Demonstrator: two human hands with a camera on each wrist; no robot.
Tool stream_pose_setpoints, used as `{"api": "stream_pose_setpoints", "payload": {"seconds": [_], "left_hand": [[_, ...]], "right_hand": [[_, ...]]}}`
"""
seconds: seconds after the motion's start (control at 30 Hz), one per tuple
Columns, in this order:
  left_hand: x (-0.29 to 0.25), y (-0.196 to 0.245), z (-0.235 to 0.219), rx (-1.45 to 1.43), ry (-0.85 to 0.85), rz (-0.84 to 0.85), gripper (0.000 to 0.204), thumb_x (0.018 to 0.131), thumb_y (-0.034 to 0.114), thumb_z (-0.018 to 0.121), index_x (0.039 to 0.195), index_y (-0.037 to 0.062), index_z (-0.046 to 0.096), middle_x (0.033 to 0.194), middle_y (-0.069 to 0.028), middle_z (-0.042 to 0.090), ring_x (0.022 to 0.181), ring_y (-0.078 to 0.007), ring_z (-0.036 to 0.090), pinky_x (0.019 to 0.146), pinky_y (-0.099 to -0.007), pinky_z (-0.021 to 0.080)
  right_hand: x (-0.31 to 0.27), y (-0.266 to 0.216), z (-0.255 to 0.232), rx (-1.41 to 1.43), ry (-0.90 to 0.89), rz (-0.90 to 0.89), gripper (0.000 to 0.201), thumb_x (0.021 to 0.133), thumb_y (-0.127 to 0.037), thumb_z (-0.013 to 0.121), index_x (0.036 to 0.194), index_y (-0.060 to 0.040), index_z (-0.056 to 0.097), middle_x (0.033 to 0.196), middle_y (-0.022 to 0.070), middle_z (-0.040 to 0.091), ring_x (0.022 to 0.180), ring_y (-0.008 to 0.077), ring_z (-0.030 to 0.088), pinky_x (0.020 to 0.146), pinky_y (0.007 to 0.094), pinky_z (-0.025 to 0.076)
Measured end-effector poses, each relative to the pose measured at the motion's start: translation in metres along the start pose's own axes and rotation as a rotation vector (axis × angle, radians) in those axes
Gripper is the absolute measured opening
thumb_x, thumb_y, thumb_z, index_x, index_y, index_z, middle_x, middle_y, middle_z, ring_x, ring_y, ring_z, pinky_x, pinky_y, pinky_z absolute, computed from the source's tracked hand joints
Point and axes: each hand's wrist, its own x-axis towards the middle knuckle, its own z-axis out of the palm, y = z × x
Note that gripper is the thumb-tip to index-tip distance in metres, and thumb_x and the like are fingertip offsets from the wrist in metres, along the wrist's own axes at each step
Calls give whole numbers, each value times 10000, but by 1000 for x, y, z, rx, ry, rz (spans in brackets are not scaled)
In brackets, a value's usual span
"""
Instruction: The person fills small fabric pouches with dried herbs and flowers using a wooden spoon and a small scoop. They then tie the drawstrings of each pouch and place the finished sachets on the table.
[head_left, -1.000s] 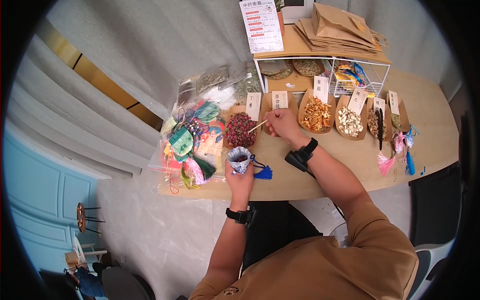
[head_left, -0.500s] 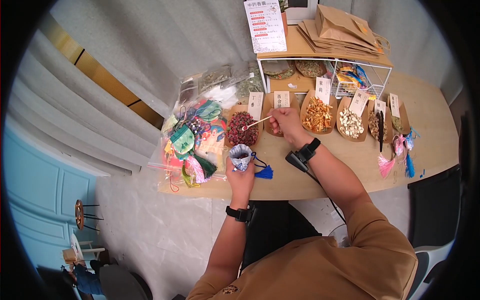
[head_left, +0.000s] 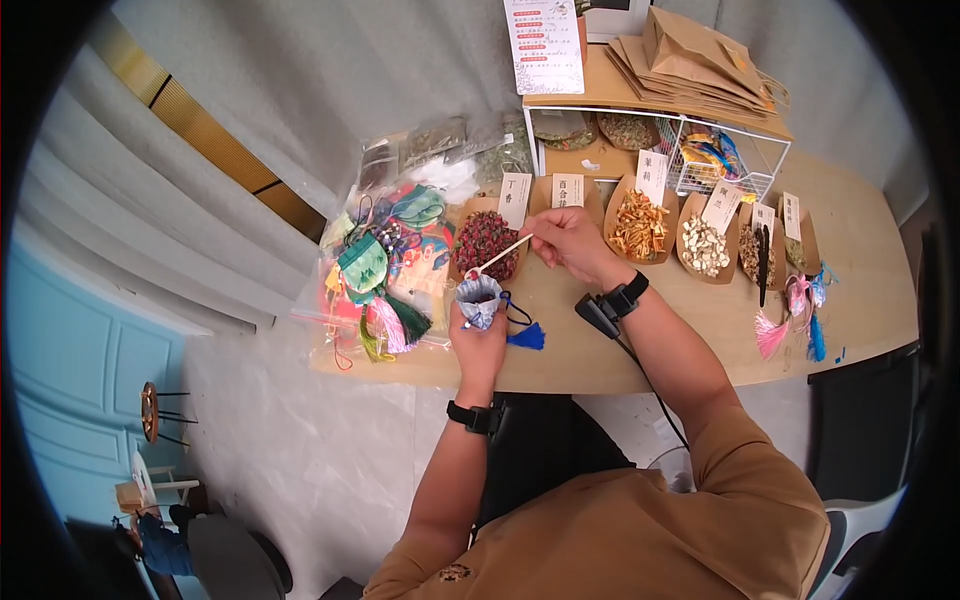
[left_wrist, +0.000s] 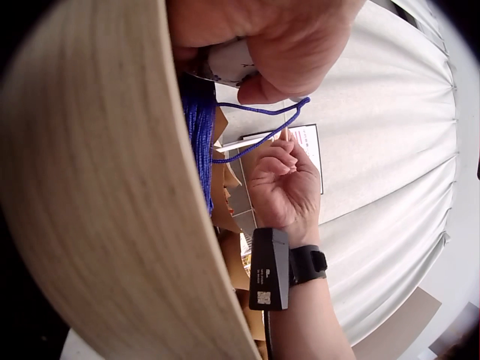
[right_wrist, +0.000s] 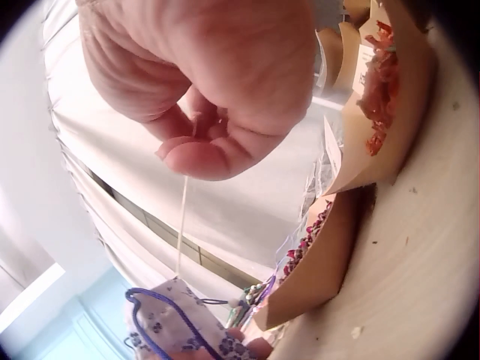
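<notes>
My left hand [head_left: 477, 352] grips a small white drawstring pouch [head_left: 481, 314] with blue flowers, its mouth open upward. A blue cord and a blue tassel [head_left: 527, 336] hang from the pouch to the right. Between thumb and fingertips my right hand [head_left: 570, 245] pinches a thin pale spoon [head_left: 506, 256], slanting down to the left. The spoon's tip, with a small reddish bit on it, is right at the far rim of the pouch. Behind it, dried red buds [head_left: 487, 240] fill a brown paper tray [right_wrist: 322, 262]. The pouch's inside is mostly hidden.
More paper trays hold orange dried pieces [head_left: 640, 225], pale slices [head_left: 703, 247] and other herbs, with label cards. Left lie tasselled sachets [head_left: 363, 264] and plastic bags. A shelf [head_left: 560, 101] bearing paper bags [head_left: 700, 55] stands behind. Right are black tongs [head_left: 764, 265] and pink and blue tassels.
My right hand has drawn the spoon from among the red buds down toward the pouch's mouth. The left hand still holds the pouch in about the same place. The head view has shifted slightly.
</notes>
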Motion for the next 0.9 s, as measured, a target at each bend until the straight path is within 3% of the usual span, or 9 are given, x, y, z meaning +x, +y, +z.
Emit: {"api": "stream_pose_setpoints", "payload": {"seconds": [0.17,0.27,0.4,0.47,0.5,0.57,0.8,0.9], "left_hand": [[1,-4,-1,-40,-6,8,271,801,-20,668,1052,17,570,923,-18,619,810,-88,576,723,-242,475],[2,-8,-1,-54,-4,19,275,797,-24,667,1050,18,569,921,-18,618,809,-90,577,723,-242,476],[-1,1,-1,-53,-1,-39,280,790,-28,667,1047,17,566,928,-21,618,812,-94,578,733,-246,478],[0,-6,-2,19,6,61,261,827,-27,638,1067,22,547,879,-20,606,701,-91,581,619,-239,496],[1,-9,-2,56,9,111,252,846,-26,623,1077,24,538,855,-19,600,646,-89,582,561,-235,505],[2,-15,-3,56,11,126,260,842,-27,628,1080,23,537,857,-21,602,652,-91,586,564,-237,510],[2,-16,-3,38,2,122,278,840,-26,644,1090,26,533,867,-25,604,664,-91,590,563,-232,511],[0,-6,-2,-13,22,10,295,778,-20,676,1051,15,568,957,-38,630,857,-109,597,775,-260,485]], "right_hand": [[0,3,-4,-68,-112,-20,209,951,-151,587,942,26,696,677,13,612,498,57,512,438,206,419],[3,8,-8,13,-74,-88,205,957,-135,568,937,21,699,667,11,611,485,54,500,434,207,408],[10,12,-10,-104,190,-101,199,943,-142,575,934,7,706,647,6,611,470,63,497,428,207,393],[12,18,-12,-223,286,-77,204,926,-165,596,910,-3,719,612,8,611,461,71,495,426,224,390],[13,20,-13,-348,313,-93,206,913,-178,609,890,-8,723,589,16,604,457,75,495,429,238,391],[13,23,-13,-597,366,-124,213,888,-202,636,851,-16,732,543,31,590,448,83,495,434,266,394],[12,22,-10,-695,431,-341,203,858,-200,649,820,-17,728,497,81,559,433,105,501,446,303,394],[6,9,-6,-826,447,-372,186,848,-181,645,803,-19,724,506,102,567,432,146,521,459,323,410]]}}
